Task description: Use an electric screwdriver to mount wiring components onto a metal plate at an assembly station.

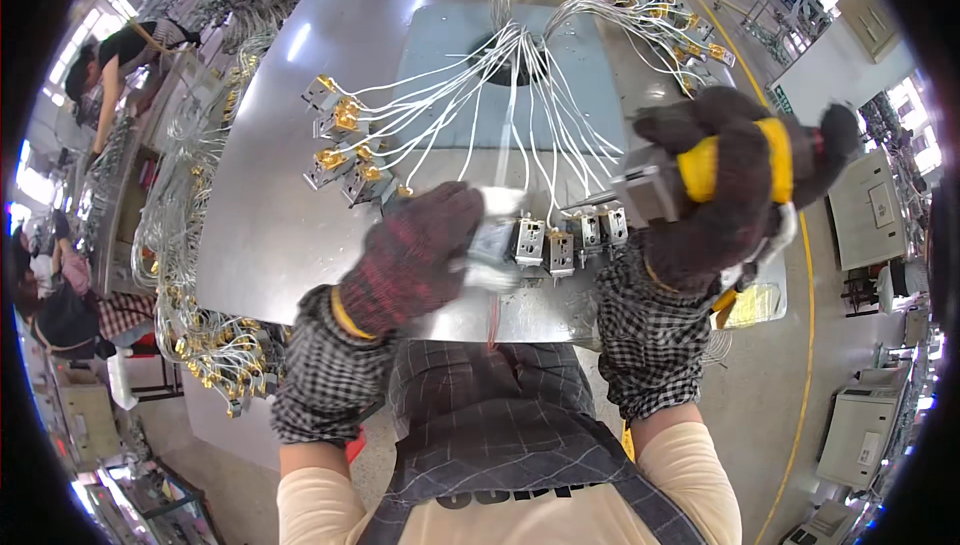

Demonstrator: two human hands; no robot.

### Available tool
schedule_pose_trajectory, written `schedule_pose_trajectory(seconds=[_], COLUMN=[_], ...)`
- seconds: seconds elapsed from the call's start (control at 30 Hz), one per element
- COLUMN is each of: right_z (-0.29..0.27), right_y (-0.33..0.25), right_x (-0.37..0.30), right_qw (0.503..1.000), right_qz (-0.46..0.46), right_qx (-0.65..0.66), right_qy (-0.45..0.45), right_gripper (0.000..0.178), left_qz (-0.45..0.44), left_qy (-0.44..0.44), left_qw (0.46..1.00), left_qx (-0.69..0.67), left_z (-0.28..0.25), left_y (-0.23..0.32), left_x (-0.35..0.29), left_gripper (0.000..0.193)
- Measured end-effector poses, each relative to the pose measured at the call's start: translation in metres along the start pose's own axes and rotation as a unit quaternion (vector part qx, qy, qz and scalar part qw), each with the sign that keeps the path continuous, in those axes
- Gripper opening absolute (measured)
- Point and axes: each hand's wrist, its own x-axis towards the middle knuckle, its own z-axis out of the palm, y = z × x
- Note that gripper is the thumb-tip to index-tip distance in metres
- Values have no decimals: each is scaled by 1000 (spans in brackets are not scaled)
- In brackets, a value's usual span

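Note:
My left hand (415,260), in a dark red and black knit glove, pinches a small metal box (491,242) at the near side of the table; motion blurs its fingertips. In my gloved right hand (735,185) is a black and yellow handheld power tool (698,169), with a grey boxy front and a thin tip pointing left. That tip is just above a row of small metal boxes (560,251) standing side by side. White wires (515,95) fan out from a dark round opening (507,63) in the tabletop to these boxes.
More wired metal boxes with brass-coloured parts (345,117) lie at the left of the shiny metal table (270,235). Another wired bunch (680,20) hangs at the far right edge. Wire bundles (190,245) hang along the left side. Two people (120,60) work at the left.

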Motion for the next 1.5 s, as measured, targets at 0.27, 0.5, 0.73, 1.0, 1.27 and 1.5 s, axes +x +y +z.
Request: schedule_pose_trajectory(seconds=[0.27, 0.5, 0.73, 1.0, 1.27, 1.5], right_z=[19, 29, 27, 27, 37, 32], right_y=[-7, -9, 4, 41, 12, -5], right_x=[-9, -24, -41, -68, -51, -36], right_qw=[999, 996, 994, 993, 995, 991], right_qz=[16, 85, 87, 37, 65, 129], right_qx=[8, 29, 12, 80, 67, 34], right_qy=[40, 25, -70, -84, -33, -10], right_gripper=[68, 70, 65, 72, 64, 71], left_qz=[-37, -93, -7, 97, 60, 87], left_qy=[76, 22, 73, -11, -183, 12], left_qw=[988, 987, 992, 959, 946, 986], left_qx=[-130, -128, -103, 267, 260, -142], left_z=[21, 18, 24, 3, -23, -25], left_y=[7, 14, 6, -41, -30, -40], left_x=[13, 22, 13, -23, -5, -16], left_gripper=[59, 62, 58, 61, 55, 47])
